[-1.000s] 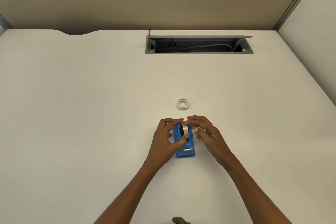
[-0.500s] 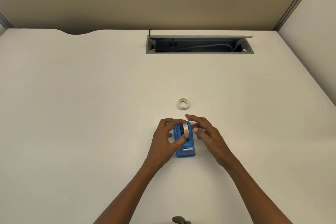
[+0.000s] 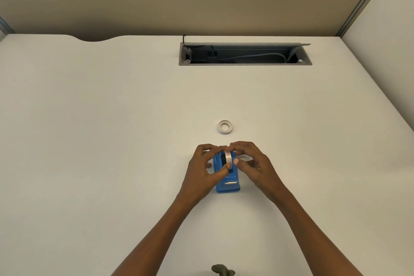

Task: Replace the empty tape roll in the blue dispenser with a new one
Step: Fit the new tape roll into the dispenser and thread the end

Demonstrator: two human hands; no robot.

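Two hands seat new roll (image 3: 227, 157) in dispenser (image 3: 228, 182).

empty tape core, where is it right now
In the head view, the empty tape core lies flat on the white desk, just beyond the blue dispenser.

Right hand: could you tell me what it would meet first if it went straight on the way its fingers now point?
The right hand points left, fingers already at the tape roll in the dispenser; past it, likely the left hand.
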